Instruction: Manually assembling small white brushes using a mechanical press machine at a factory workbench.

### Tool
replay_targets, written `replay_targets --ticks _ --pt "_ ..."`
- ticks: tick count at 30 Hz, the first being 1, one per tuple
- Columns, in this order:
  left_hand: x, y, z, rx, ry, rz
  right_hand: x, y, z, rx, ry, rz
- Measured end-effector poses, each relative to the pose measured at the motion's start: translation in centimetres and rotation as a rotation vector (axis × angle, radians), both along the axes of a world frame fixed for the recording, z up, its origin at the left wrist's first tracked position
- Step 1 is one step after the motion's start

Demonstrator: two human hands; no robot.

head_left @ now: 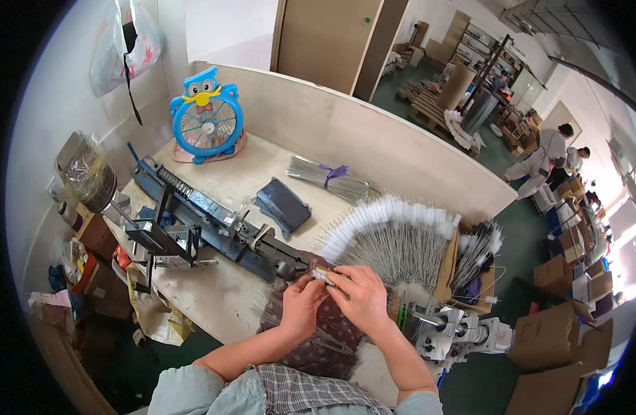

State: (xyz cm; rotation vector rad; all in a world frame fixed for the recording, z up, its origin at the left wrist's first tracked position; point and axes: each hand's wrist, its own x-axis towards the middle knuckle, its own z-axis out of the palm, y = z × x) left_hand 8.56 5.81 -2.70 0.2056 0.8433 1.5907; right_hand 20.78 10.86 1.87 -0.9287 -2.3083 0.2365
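Observation:
In front of the dark bench machine (252, 238) my two hands meet near its rounded metal end. My right hand (363, 297) is closed, its thumb and fingers pinching a small white piece (323, 274) with a yellowish edge. My left hand (302, 304) is also closed, with its fingertips pressed together just below that piece; what they grip is too small to make out. A dark dotted cloth (338, 342) lies under both hands. Beyond the right hand, many thin metal wires with white fluffy ends (401, 242) fan out.
A blue bird-shaped fan (207, 128) stands at the back, near a dark pouch (283, 206) and a wire bundle (328, 178) with a purple tie. A metal fixture (459, 332) sits at right. A low partition (373, 128) borders the bench. Two people (553, 155) are far right.

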Motion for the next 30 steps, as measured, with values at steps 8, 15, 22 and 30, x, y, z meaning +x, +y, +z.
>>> replay_targets --ticks 8,15,22,30 --pt "-0.3 0.1 -2.0 -0.016 -0.119 0.001 -1.1 -0.2 -0.1 0.006 0.046 -0.022" --pt "-0.3 0.2 -0.8 -0.007 -0.118 0.002 -1.6 -0.3 -0.5 0.119 0.036 -0.149" --pt "0.6 0.6 0.6 -0.015 -0.028 -0.009 -0.1 -0.2 -0.5 0.132 0.04 -0.147" --pt "-1.3 -0.1 -0.6 0.01 -0.074 -0.058 1.8 -1.4 -0.8 0.069 -0.135 -0.156"
